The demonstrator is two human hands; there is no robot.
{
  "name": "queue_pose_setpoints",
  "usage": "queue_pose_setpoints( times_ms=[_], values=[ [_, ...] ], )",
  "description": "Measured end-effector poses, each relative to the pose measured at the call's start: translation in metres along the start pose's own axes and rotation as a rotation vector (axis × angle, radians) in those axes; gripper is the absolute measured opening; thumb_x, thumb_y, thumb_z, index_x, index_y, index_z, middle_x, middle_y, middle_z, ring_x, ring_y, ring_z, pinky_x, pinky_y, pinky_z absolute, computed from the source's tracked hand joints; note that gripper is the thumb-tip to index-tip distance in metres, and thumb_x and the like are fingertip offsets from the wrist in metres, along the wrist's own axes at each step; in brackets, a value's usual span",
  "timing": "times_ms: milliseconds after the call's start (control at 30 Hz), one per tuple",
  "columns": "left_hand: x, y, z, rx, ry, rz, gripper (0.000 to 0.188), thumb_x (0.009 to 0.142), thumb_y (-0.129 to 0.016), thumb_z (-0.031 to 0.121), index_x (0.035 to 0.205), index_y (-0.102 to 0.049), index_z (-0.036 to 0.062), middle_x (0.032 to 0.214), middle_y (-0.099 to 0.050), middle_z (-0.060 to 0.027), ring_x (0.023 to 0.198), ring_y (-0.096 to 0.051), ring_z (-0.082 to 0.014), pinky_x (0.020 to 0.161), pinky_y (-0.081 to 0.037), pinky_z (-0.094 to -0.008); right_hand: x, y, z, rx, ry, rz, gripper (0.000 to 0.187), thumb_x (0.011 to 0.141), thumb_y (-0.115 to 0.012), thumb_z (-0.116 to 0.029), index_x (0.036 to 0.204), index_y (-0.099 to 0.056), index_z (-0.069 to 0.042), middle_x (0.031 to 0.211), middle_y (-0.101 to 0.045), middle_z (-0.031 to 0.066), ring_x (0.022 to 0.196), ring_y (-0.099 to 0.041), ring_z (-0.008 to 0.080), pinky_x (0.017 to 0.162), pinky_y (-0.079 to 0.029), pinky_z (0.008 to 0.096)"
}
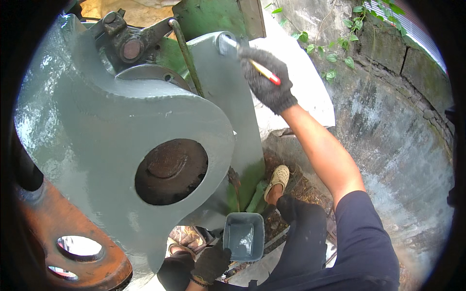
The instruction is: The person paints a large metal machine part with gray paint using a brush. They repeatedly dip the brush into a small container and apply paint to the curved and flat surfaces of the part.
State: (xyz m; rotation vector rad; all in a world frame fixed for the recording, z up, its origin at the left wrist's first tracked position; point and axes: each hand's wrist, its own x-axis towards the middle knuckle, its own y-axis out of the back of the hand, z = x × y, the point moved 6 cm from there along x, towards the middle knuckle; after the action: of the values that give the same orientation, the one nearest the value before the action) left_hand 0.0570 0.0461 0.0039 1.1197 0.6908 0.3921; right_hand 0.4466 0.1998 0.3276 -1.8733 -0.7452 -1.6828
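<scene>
Grey metalwork [97, 131] left of right hand [268, 80] (brush [262, 71] gripped); tub [244, 219] in left hand [212, 263].

Bright daylight, seemingly from above, fills the view, and most shadows are soft. Strong glare breaks up the glossy grey metal [102, 128] at far left, and a small glint shines inside the tub [259, 237]. The white sheet [313, 82] is nearly washed out, while the dark trousers [306, 233] lose detail. The brush [228, 47] looks slightly soft at its pale head. The wall [398, 150] bows strongly toward the right, and a black fisheye border swallows the corners.
</scene>
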Motion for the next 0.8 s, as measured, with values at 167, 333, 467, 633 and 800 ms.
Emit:
queue_pose_setpoints(
  times_ms=[167, 333, 467, 633, 800],
  values=[
    [-0.001, 0.010, 0.015, 0.058, -0.018, 0.160, 0.030, 0.104, -0.050, 0.027, 0.107, -0.066, 0.0016, 0.104, -0.070, -0.0248, 0.086, -0.073, -0.0438, 0.076, -0.059, -0.0571, 0.007, -0.007, 0.009, -0.043, -0.050, -0.135, 0.027, 0.095, -0.074, -0.008, 0.122, -0.075, -0.006, 0.110, -0.078, 0.0136, 0.102, -0.075, 0.0271, 0.089, -0.060, 0.0386],
    [-0.003, -0.006, 0.002, 0.085, -0.110, 0.161, 0.037, 0.105, -0.050, 0.033, 0.118, -0.060, -0.0009, 0.101, -0.070, -0.0282, 0.089, -0.072, -0.0469, 0.079, -0.057, -0.0594, -0.026, -0.001, -0.002, -0.069, -0.001, -0.223, 0.023, 0.093, -0.072, -0.001, 0.115, -0.076, -0.006, 0.103, -0.077, 0.0163, 0.094, -0.075, 0.0310, 0.084, -0.061, 0.0393],
    [-0.004, 0.009, 0.008, -0.094, 0.051, 0.051, 0.042, 0.106, -0.049, 0.036, 0.122, -0.057, -0.0020, 0.099, -0.070, -0.0306, 0.090, -0.071, -0.0497, 0.083, -0.056, -0.0612, 0.004, 0.005, -0.008, -0.026, -0.047, -0.107, 0.025, 0.095, -0.072, -0.003, 0.119, -0.077, -0.005, 0.109, -0.078, 0.0144, 0.097, -0.076, 0.0252, 0.087, -0.060, 0.0369],
    [-0.005, 0.014, 0.011, -0.044, 0.049, 0.064, 0.044, 0.105, -0.049, 0.036, 0.125, -0.057, -0.0022, 0.099, -0.070, -0.0342, 0.087, -0.071, -0.0504, 0.084, -0.056, -0.0622, 0.035, -0.004, -0.002, 0.087, -0.060, -0.019, 0.022, 0.096, -0.074, -0.008, 0.117, -0.077, -0.006, 0.110, -0.078, 0.0144, 0.099, -0.076, 0.0273, 0.088, -0.061, 0.0384],
    [-0.002, 0.016, 0.016, 0.109, 0.020, 0.022, 0.044, 0.104, -0.050, 0.034, 0.129, -0.057, -0.0022, 0.103, -0.070, -0.0336, 0.086, -0.072, -0.0494, 0.082, -0.057, -0.0613, -0.015, 0.008, 0.012, -0.154, -0.104, -0.210, 0.017, 0.095, -0.074, -0.011, 0.110, -0.077, -0.005, 0.106, -0.079, 0.0145, 0.098, -0.076, 0.0318, 0.088, -0.061, 0.0387]
  ],
)
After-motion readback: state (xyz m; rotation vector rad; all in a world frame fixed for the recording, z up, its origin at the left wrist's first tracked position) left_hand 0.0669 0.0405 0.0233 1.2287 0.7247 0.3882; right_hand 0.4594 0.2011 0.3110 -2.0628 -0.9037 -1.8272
